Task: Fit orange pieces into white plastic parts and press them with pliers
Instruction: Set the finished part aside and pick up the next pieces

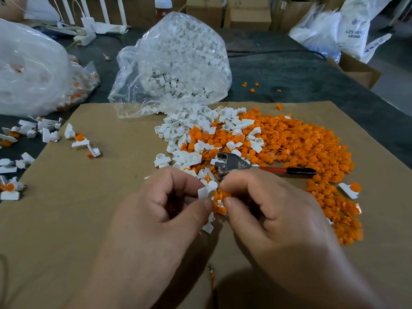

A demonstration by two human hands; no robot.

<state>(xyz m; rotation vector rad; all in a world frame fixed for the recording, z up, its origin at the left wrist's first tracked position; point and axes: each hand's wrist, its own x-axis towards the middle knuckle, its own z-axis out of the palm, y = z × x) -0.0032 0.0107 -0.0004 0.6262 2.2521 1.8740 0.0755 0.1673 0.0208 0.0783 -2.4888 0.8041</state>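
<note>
Hands [160,210] [274,210] pinching white part [207,190] left, orange piece [221,195] right, pliers [231,162] atop pile [301,141] beyond

You're at a packing workshop bench: bulk plastic bags [178,63] of small parts, stacked cardboard boxes [247,12] behind, brown cardboard sheet [78,219] as your worktop.

A white plastic part [207,191], pinched in the left grip [165,210], meets an orange piece [224,194] in the right grip [267,210]; red-handled pliers [245,165] lie flat just beyond both, atop heaped orange pieces [301,148].
</note>
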